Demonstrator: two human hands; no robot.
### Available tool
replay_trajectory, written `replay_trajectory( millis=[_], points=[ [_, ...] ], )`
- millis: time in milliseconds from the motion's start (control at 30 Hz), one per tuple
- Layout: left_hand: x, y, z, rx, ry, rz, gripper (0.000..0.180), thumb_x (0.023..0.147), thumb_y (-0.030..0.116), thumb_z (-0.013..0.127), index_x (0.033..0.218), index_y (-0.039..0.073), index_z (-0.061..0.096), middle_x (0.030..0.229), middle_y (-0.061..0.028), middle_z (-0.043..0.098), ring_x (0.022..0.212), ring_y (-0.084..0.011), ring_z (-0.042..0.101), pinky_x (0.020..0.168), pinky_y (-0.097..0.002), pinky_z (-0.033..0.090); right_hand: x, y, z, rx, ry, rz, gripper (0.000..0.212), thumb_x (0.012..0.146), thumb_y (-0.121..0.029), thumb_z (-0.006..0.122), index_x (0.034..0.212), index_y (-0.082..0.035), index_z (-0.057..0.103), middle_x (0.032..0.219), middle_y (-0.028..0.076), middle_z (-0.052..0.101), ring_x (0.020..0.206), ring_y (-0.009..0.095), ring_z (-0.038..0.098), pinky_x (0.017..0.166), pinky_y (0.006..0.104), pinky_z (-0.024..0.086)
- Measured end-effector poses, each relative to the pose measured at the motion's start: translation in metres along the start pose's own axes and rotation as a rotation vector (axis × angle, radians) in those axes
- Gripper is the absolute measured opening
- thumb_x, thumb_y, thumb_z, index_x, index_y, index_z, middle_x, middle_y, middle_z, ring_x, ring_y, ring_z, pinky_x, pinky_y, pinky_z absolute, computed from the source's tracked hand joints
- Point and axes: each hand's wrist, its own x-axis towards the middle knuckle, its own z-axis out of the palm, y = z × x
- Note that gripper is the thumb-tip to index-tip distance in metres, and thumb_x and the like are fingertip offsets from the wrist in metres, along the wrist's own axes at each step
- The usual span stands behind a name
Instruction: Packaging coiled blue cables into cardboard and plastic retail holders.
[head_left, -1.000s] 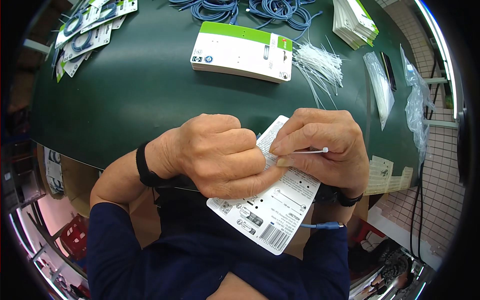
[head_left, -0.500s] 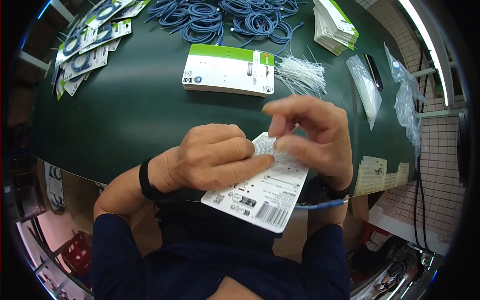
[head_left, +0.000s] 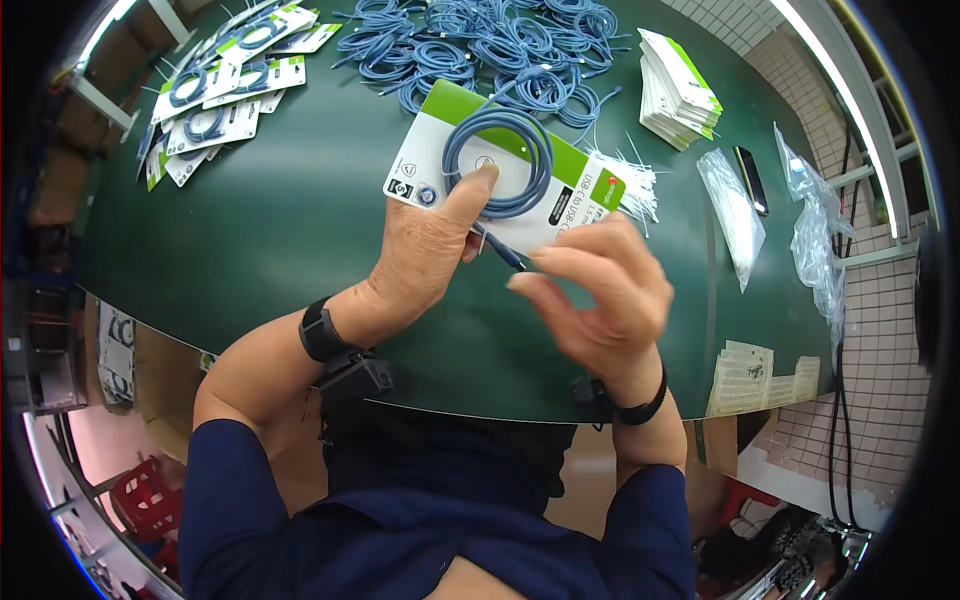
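Observation:
My left hand (head_left: 425,240) grips a white and green cardboard card (head_left: 415,165) from its near edge, thumb pressed on the front. On that card lies a coiled blue cable (head_left: 541,165), held under the thumb. One cable end (head_left: 503,250), with a thin white cable tie close by, sticks out below the card. Just right of this end is my right hand (head_left: 610,295), its thumb and forefinger apart and somewhat blurred. Behind the card, loose white cable ties (head_left: 642,190) lie partly covered.
A heap of coiled blue cables (head_left: 500,45) spreads along the far side. Carded cables (head_left: 215,125) pile up at the far left. Blank cards (head_left: 675,95) are stacked at the far right, near a plastic bag of ties (head_left: 732,205), a black phone (head_left: 750,180) and crumpled plastic (head_left: 815,215).
The card has been turned from its printed back to its front, showing the coil, and lifted farther from my body. My right hand has left the card and moved down a little.

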Motion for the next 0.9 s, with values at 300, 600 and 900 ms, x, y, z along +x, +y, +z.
replay_trajectory(
  millis=[300,600,900],
  points=[
    [0.006,-0.012,0.007,-0.055,0.013,0.025,0.022,0.101,0.015,0.071,0.119,0.006,0.06,0.087,-0.001,0.066,0.059,-0.0049,0.056,0.045,-0.0222,0.042,-0.012,0.014,0.016,-0.287,-0.055,-0.034,0.037,0.067,0.002,0.091,0.098,-0.006,0.074,0.087,0.007,0.071,0.07,0.024,0.065,0.059,0.0346,0.051],
    [0.004,-0.021,0.001,0.186,0.046,0.15,0.022,0.1,0.014,0.072,0.117,0.005,0.06,0.087,-0.0013,0.067,0.061,-0.0053,0.058,0.046,-0.0224,0.044,-0.012,0.005,0.021,-0.231,-0.044,-0.188,0.026,0.072,0.005,0.088,0.092,-0.006,0.075,0.085,0.006,0.069,0.064,0.023,0.063,0.056,0.0321,0.05],
    [0.003,-0.022,-0.003,0.043,0.059,-0.05,0.026,0.1,0.013,0.071,0.121,0.005,0.059,0.094,-0.0012,0.067,0.065,-0.0053,0.06,0.047,-0.0223,0.045,-0.016,0.032,0.025,-0.212,0.022,0.091,0.025,0.075,0.005,0.088,0.095,-0.006,0.076,0.086,0.006,0.069,0.074,0.023,0.065,0.063,0.0333,0.052]
  ],
)
